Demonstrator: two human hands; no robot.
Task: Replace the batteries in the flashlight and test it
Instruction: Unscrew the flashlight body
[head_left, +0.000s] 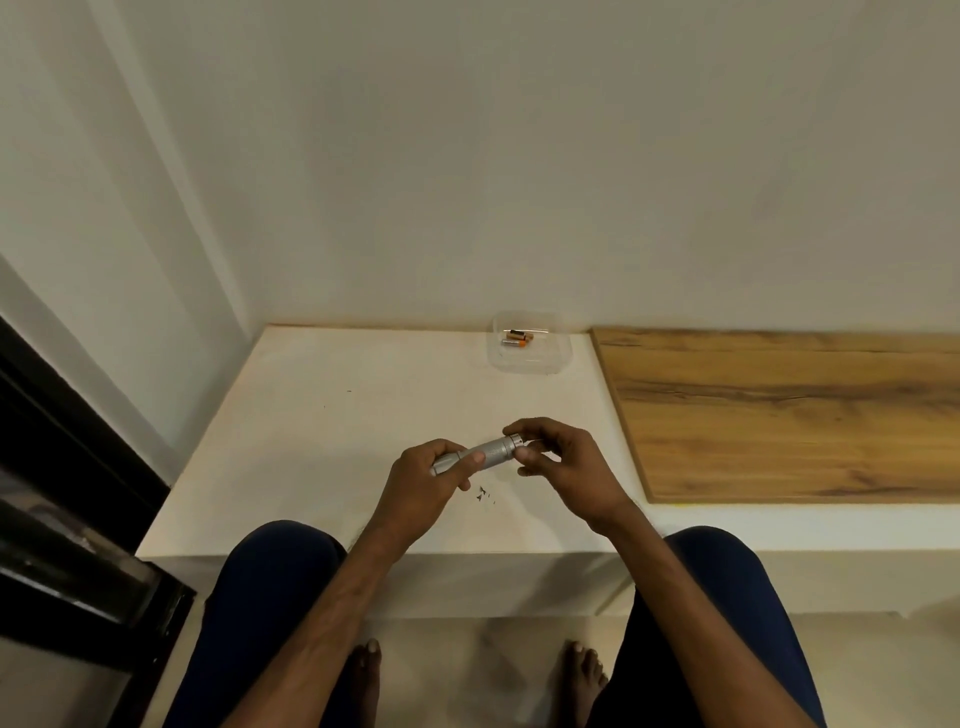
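Both hands grip silver flashlight (491, 453).

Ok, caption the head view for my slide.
Both hands grip a silver flashlight over the white table; spare batteries wait in a clear container.

Flashlight (491, 453): silver-grey metal with fine knurled banding on the barrel. Batteries (516, 339): dark bodies with orange ends, lying in a clear colourless plastic container (530, 358). Table (332, 426): off-white, plain, with a few small dark specks (483, 493) near the front edge. Board (789, 410): golden-brown wood grain with darker streaks. Wall (519, 156): pale grey-white, unpatterned. Trousers (254, 613): dark navy blue
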